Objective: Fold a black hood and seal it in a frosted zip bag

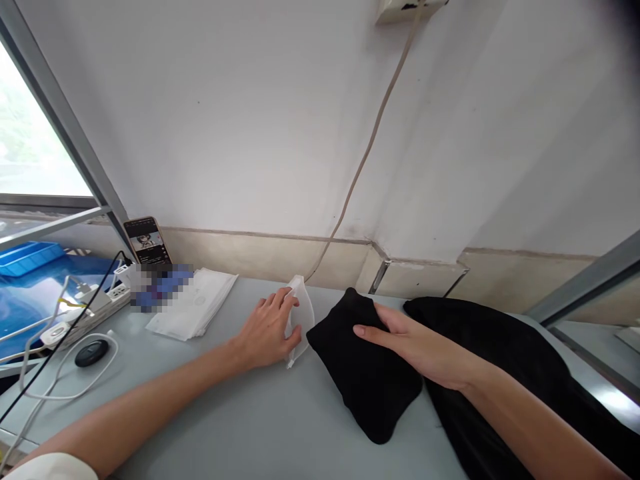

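My right hand (pixel 400 337) grips a folded piece of black cloth (pixel 367 373), thumb on top and the other fingers mostly hidden beneath. My left hand (pixel 273 327) is on a small white translucent plastic bag (pixel 303 313), its fingers curved and the thumb apart from them. The bag stands up with its mouth bowed open toward the cloth. A narrow gap lies between the bag's mouth and the cloth's left corner. To the left is a stack of flat white plastic bags (pixel 195 303).
More black cloth (pixel 480 340) lies heaped at the right. A phone (pixel 147 241) leans at the back left, near a power strip (pixel 95 307), cables and a round black object (pixel 92 353). The wall (pixel 250 133) borders the grey table (pixel 240 427), and metal posts rise at both sides.
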`<state>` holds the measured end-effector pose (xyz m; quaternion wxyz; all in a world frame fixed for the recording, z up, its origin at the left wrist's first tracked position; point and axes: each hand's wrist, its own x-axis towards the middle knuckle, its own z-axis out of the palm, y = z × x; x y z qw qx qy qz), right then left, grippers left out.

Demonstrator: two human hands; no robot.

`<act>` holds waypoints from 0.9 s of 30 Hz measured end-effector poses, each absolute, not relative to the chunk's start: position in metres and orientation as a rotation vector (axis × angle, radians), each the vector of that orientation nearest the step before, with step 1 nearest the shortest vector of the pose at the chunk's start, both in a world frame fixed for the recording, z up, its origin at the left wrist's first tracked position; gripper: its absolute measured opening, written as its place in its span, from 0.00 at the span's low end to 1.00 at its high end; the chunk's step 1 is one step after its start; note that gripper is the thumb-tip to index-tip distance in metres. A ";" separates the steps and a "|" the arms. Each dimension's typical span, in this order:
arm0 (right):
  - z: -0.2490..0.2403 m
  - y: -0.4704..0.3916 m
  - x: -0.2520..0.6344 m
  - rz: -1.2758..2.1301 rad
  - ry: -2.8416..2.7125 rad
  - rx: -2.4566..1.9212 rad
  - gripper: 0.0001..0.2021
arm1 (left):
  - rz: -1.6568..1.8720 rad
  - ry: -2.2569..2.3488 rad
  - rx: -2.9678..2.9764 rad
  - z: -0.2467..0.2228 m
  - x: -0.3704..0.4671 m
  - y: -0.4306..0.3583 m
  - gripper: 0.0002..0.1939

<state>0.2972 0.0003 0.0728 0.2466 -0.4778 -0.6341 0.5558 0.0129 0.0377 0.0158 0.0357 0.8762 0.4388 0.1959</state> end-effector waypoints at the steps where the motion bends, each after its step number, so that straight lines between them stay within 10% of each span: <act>1: 0.077 -0.003 0.292 1.515 -1.695 -1.265 0.26 | 0.578 1.350 2.692 0.018 0.016 0.037 0.18; 27: 0.008 0.023 0.244 0.823 -1.610 -1.497 0.13 | 0.619 1.239 2.669 0.005 0.046 0.031 0.40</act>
